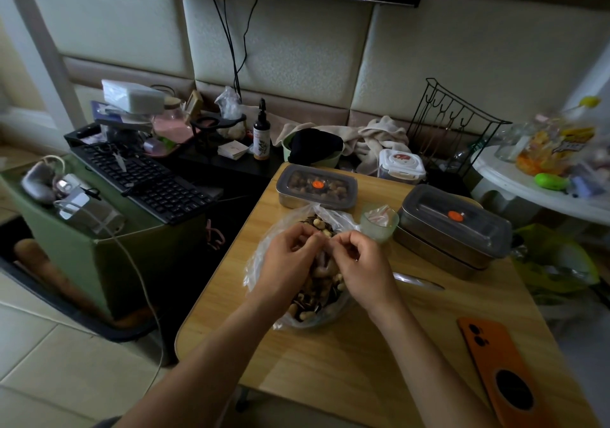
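A clear plastic bag [260,256] of peanuts and dark seeds [317,295] lies open on the wooden table [330,361]. Both hands hover over the bag's middle, fingertips meeting. My left hand [290,256] and my right hand [359,262] have their fingers curled and together pinch a small item, apparently a peanut, between them; the item itself is mostly hidden by the fingers.
A lidded tin of food [317,187] stands behind the bag, stacked lidded tins [455,229] and a small green cup [379,223] at right. A knife [417,280] lies beside my right wrist. An orange phone [505,375] lies near right. A keyboard [145,180] is left.
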Motion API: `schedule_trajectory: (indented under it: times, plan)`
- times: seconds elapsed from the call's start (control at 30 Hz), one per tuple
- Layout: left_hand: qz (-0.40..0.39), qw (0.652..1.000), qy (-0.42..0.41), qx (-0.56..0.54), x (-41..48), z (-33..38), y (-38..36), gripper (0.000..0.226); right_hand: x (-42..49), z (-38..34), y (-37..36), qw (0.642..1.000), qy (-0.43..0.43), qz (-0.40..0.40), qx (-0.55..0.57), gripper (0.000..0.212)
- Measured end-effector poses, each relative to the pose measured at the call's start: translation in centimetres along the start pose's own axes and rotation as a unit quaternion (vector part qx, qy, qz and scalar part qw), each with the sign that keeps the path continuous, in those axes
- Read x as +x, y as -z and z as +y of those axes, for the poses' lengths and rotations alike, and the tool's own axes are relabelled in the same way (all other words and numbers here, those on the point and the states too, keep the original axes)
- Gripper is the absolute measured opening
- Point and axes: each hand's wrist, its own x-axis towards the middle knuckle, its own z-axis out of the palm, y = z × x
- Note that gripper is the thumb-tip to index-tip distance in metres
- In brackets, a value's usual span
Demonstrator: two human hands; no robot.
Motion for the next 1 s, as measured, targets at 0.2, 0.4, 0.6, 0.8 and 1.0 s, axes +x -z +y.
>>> schedule_trajectory:
  times: [0.2,0.4,0.6,0.8,1.0]
  plan:
    - [0.006,0.999,-0.022,0.033,-0.1,-0.1,0.0,0.014,-0.1,0.3,-0.2,0.999,0.013,0.006,-0.051,0.018]
    - [0.009,0.999,-0.019,0.028,-0.2,-0.2,-0.1,0.016,-0.1,0.1,-0.3,0.996,0.040,0.023,-0.076,0.017]
    - [-0.014,0.999,-0.023,0.033,0.0,-0.1,-0.1,0.014,-0.1,0.2,0.4,0.998,0.037,0.031,-0.039,0.009]
    - [0.012,0.999,-0.004,0.032,0.2,0.1,-0.1,0.019,0.1,0.3,0.8,0.999,0.004,0.016,-0.041,0.007]
    - [-0.043,0.999,0.002,0.017,-0.1,0.3,0.0,0.013,0.0,0.1,0.9,0.999,0.020,0.010,-0.049,0.008]
